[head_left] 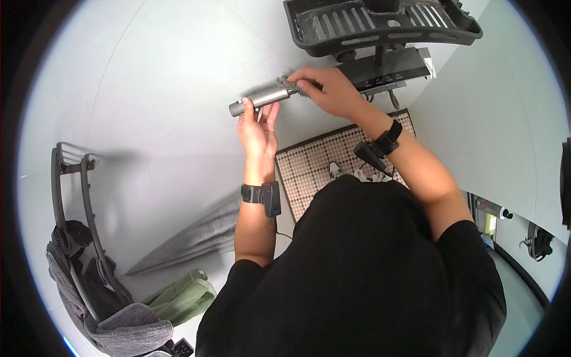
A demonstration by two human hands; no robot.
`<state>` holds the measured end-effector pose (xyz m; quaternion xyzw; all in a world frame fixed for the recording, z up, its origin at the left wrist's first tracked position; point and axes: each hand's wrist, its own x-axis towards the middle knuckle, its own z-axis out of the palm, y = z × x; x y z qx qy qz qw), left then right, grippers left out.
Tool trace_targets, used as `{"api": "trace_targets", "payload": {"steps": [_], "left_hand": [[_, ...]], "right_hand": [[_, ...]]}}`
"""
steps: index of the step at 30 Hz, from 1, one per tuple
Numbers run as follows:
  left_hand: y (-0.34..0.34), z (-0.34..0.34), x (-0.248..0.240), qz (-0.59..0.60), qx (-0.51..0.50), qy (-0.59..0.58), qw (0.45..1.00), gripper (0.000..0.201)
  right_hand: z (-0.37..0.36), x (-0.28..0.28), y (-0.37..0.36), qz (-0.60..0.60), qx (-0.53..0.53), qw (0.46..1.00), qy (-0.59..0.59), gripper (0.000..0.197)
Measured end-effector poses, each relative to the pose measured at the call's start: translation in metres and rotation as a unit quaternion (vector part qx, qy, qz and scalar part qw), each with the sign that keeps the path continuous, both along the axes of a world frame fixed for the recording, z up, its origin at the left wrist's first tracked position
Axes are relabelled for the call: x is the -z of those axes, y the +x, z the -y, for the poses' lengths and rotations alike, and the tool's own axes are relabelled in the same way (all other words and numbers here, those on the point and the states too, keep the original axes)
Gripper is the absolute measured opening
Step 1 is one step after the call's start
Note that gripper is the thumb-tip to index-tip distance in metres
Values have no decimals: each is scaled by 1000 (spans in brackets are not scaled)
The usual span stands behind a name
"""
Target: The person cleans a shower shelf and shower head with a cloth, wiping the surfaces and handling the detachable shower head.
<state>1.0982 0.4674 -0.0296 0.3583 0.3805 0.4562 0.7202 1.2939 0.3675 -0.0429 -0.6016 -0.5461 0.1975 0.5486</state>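
Observation:
A silver metal cylinder [267, 99] with a thin neck at its right end is held up in front of the wall. My left hand [258, 135] grips it near its left end, the thumb on top and the fingers underneath. At the neck end, my right hand [334, 90] has its fingers closed on a rough grey wad [284, 83], which touches or lies very close to the neck. The right fingers hide most of this wad, so I cannot tell its kind. Black straps with small black boxes sit on both wrists.
A black slotted shelf [342, 43] juts out above my right hand, over a dark panel [389, 70] with hooks below. A checked mat [302, 159] lies on the floor. To the left, a rack [58, 193] carries grey towels [128, 330] near a green towel [181, 296].

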Motion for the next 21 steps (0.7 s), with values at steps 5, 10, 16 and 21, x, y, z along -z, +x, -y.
{"api": "trace_targets", "payload": {"steps": [5, 10, 16, 21], "left_hand": [[-4, -3, -3, 1, 4, -63, 998, 40], [-1, 4, -9, -3, 4, -66, 998, 39], [-1, 8, -15, -4, 27, -84, 996, 39], [6, 11, -16, -2, 32, -71, 997, 37]], "right_hand": [[2, 12, 7, 345, -25, 914, 213, 34], [13, 27, 8, 293, 56, 938, 175, 40], [6, -4, -12, 12, 129, 992, -1, 37], [-2, 2, -33, 231, 32, 953, 192, 32]]}}
